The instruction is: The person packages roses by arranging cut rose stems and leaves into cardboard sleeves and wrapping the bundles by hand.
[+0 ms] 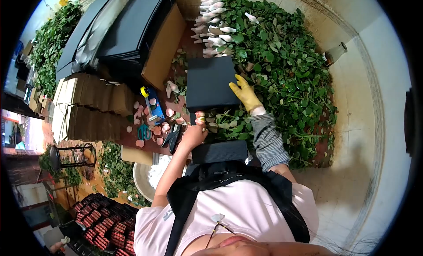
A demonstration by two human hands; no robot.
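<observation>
A black square panel (211, 83) lies over the work table, its right part beside the leaves. My right hand (246, 96), in a yellow glove, rests at the panel's right edge with its fingers apart. Below the panel's lower left corner is my bare left hand (193, 136), its fingers curled. A small peach and pale green thing (200, 118), perhaps a flower head, shows at those fingertips; what the hand grips is not clear. Green leafy stems (233, 126) lie between my hands. Nearer my body is a dark ribbed block (219, 152).
Wrapped flower heads (213, 13) and a large leafy heap (282, 57) cover the table's far and right side. At left are teal scissors (143, 132), a blue tape dispenser (155, 110), a black stapler-like tool (172, 137), petals, cardboard stacks (88, 110) and black sheets (128, 26).
</observation>
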